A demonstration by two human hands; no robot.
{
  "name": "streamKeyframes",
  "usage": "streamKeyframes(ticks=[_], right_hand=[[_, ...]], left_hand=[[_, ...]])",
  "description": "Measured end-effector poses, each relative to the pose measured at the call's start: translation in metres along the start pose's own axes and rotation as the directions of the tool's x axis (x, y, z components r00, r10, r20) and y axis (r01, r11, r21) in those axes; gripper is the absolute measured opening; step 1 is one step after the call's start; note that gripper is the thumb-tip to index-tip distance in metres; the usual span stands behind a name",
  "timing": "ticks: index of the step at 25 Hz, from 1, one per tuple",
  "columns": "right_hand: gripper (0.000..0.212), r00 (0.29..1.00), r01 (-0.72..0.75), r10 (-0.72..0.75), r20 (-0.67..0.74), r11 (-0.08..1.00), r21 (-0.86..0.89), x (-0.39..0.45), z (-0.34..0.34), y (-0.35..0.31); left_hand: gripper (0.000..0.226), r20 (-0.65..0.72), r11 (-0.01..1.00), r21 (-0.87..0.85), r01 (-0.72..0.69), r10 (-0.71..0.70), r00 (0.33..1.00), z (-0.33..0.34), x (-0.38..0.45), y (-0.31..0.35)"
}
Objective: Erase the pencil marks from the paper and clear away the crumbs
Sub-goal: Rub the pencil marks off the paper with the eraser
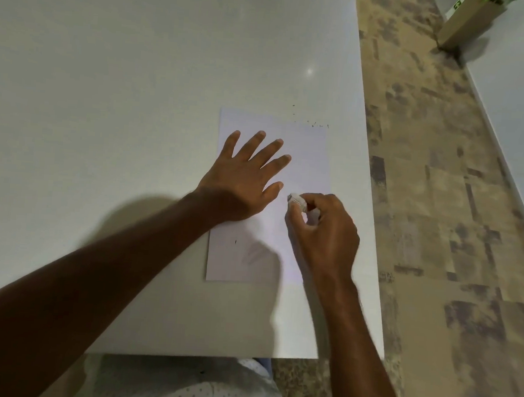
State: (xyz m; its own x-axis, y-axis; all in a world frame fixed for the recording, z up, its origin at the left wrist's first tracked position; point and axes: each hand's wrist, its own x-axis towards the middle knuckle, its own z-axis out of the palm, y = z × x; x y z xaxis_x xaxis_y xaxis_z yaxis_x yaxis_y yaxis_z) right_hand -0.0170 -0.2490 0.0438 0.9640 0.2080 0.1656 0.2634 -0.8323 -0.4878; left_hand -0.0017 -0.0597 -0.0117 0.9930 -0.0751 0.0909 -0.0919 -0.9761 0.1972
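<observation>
White bench (139,65) fills most of the view, with a sheet of paper (307,158) lying near its right edge. On the paper's left half the left hand (240,181) lies flat, fingers (252,145) straight and spread, holding nothing. One small dark mark (236,241) shows on the paper's lower part. Just right of that hand, the right hand (323,230) pinches a whitish eraser (297,200) between curled fingers, its tip at the paper. Dark crumbs (317,124) lie on the bench by the paper's upper right corner. Mottled floor (439,210) lies beyond.
</observation>
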Motion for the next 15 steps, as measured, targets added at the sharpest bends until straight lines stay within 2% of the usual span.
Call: streamKeyframes(ticks=[2,5,6,8,10,12,14,15], right_hand=[[0.013,1.000,0.025,-0.026,0.016,1.000,0.013,-0.012,0.002,-0.004],[0.012,0.950,0.208,-0.222,0.219,0.974,0.085,-0.066,0.009,-0.008],[0.013,0.952,0.197,-0.211,0.221,0.977,0.084,-0.056,0.005,-0.003],[0.016,0.997,0.053,-0.053,0.064,0.999,0.001,-0.011,-0.005,0.007],[0.016,0.998,-0.051,0.051,-0.044,0.999,-0.006,0.008,-0.011,0.005],[0.012,0.997,0.041,-0.041,0.064,0.999,-0.001,-0.023,-0.004,-0.003],[0.012,0.947,0.211,-0.219,0.237,0.976,0.056,-0.063,-0.002,-0.006],[0.014,0.944,0.202,-0.211,0.256,0.978,0.059,-0.058,-0.006,-0.002]], left_hand=[[0.063,-0.001,1.000,0.014,0.015,-0.015,1.000,-0.002,-0.001,0.001],[0.063,0.004,1.000,0.013,0.023,-0.023,1.000,-0.004,-0.002,0.002],[0.063,0.019,1.000,0.005,0.023,-0.023,1.000,-0.003,-0.002,0.002],[0.061,0.034,1.000,-0.003,0.018,-0.018,0.999,-0.004,0.000,0.001],[0.062,0.038,1.000,0.003,0.019,-0.019,0.999,-0.005,0.001,0.001],[0.064,0.034,1.000,0.011,0.024,-0.024,0.999,-0.006,-0.001,0.002],[0.064,0.026,1.000,0.004,0.022,-0.022,0.999,-0.005,-0.002,0.002],[0.064,0.020,1.000,0.005,0.020,-0.020,1.000,-0.004,-0.001,0.002]])
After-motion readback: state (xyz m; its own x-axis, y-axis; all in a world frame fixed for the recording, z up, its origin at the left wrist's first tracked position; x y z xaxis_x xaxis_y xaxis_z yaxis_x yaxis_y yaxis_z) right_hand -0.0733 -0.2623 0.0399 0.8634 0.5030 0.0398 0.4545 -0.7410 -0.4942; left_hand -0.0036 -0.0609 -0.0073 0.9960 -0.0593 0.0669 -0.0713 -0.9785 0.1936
